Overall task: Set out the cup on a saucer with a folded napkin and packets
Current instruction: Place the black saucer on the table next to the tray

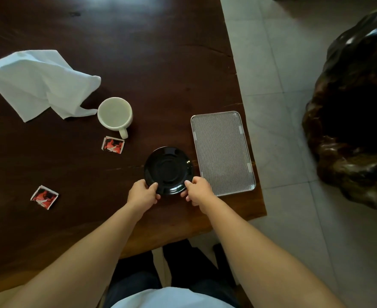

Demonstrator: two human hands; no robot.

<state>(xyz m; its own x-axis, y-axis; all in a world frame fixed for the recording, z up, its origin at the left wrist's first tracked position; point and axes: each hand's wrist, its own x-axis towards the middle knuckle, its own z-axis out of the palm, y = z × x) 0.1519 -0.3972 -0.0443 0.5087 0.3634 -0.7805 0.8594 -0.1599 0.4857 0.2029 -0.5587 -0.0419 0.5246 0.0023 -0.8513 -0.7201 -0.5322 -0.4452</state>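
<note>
Holding glossy black round ceramic saucer [168,170] by its near rim, left hand [142,194] and right hand [197,190] both pinching | low over dark wooden table [138,63] | we judge it stiff, slick, breakable.

The ribbed metal tray [223,152] lies just beside the black saucer [168,171] on my right, with barely a gap between them. On my left, bare table [83,170] runs out to the nearer red packet [44,197]. The farther red packet [113,145], white cup [115,114] and crumpled napkin [38,83] crowd the far left. Straight ahead, beyond the saucer, the wood is open.
</note>
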